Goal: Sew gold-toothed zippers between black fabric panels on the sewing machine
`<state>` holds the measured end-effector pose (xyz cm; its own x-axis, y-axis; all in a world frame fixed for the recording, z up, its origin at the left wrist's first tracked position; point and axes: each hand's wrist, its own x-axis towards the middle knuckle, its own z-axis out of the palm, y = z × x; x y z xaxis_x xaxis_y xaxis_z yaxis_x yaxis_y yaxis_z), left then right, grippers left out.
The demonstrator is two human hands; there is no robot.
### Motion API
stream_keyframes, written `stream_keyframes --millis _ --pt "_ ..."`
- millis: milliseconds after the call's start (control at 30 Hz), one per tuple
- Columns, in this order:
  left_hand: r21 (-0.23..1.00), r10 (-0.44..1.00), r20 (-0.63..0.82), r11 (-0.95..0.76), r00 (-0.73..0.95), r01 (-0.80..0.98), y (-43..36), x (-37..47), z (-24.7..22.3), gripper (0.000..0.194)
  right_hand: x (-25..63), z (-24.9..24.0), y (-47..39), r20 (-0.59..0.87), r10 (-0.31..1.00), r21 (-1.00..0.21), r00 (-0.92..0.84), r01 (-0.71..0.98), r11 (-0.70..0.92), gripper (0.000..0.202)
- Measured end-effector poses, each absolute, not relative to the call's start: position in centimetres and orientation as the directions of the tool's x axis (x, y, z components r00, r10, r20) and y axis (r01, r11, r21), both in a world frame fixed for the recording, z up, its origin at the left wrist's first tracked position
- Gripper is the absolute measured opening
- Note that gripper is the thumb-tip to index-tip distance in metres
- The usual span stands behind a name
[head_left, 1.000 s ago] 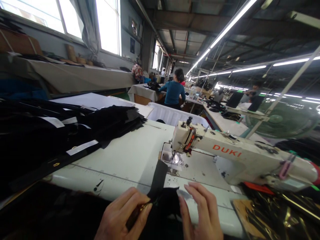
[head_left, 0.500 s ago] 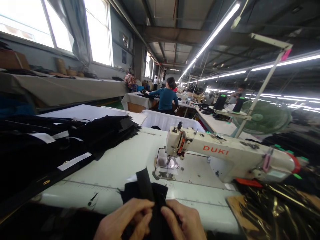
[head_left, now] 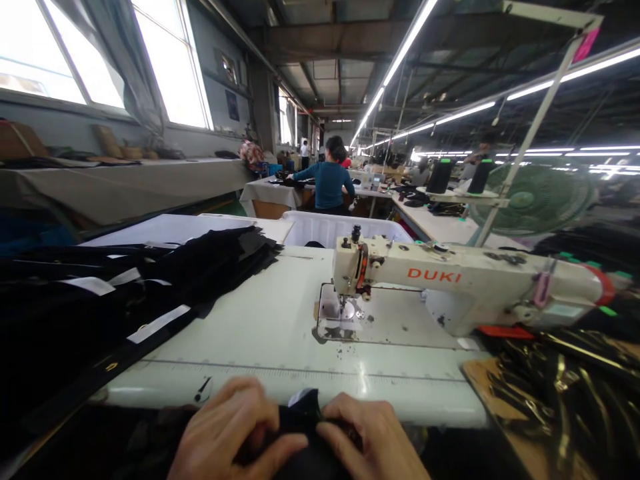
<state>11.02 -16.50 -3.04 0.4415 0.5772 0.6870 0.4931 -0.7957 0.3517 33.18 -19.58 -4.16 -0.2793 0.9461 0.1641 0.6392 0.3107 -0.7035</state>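
Low in the view, just in front of the table edge, both hands hold a piece of black fabric [head_left: 303, 427]. My left hand [head_left: 235, 427] is closed on its left side, the thumb lying across toward the middle. My right hand [head_left: 373, 433] pinches the other side between thumb and fingers. A small whitish patch shows at the fabric's upper edge. Its lower part runs out of view. Beyond the hands stands a white sewing machine [head_left: 400, 270] with DUKI in orange letters. Nothing lies under its needle.
Black fabric pieces [head_left: 200, 273] with white labels are piled on the table [head_left: 260, 320] at left. Dark strips with gold-coloured metal [head_left: 555, 393] lie at right. Behind the machine is a white bin [head_left: 345, 229]. A person in a teal top [head_left: 330, 183] works farther off.
Both hands have drawn the fabric down and closer, off the tabletop to below its front edge. The strip that stood up between them is now folded or turned down. The view has shifted slightly.
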Motion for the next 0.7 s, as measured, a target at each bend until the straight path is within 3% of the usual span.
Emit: stream_keyframes --millis 133,200,267,367,533,700 --pt "0.684 0.803 0.363 -0.574 0.472 0.45 -15.7 11.3 -2.3 0.03 32.9 -3.4 -19.7 0.168 0.922 -0.719 -0.349 0.596 0.357 0.013" --pt "0.82 0.805 0.183 -0.441 0.564 0.364 -15.3 11.5 -1.9 0.019 32.9 -3.1 -19.8 0.14 0.915 -0.731 -0.378 0.584 0.353 0.011" --pt "0.883 0.786 0.092 -0.348 0.612 0.314 -15.2 11.7 -1.8 0.014 33.0 -2.9 -20.0 0.115 0.921 -0.731 -0.372 0.596 0.332 0.009" --pt "0.869 0.8 0.179 -0.401 0.572 0.289 -15.5 11.7 -2.5 0.012 33.1 -2.9 -20.1 0.087 0.935 -0.747 -0.343 0.599 0.289 0.008" --pt "0.707 0.756 0.453 -0.628 0.473 0.326 -16.3 11.5 -4.0 0.014 32.8 -3.5 -20.2 -0.003 0.977 -0.866 -0.211 0.489 0.103 0.014" --pt "0.649 0.773 0.391 -0.616 0.499 0.446 -16.3 11.2 -3.5 0.014 33.0 -4.3 -20.6 -0.06 0.986 -0.942 -0.156 0.336 -0.004 0.009"
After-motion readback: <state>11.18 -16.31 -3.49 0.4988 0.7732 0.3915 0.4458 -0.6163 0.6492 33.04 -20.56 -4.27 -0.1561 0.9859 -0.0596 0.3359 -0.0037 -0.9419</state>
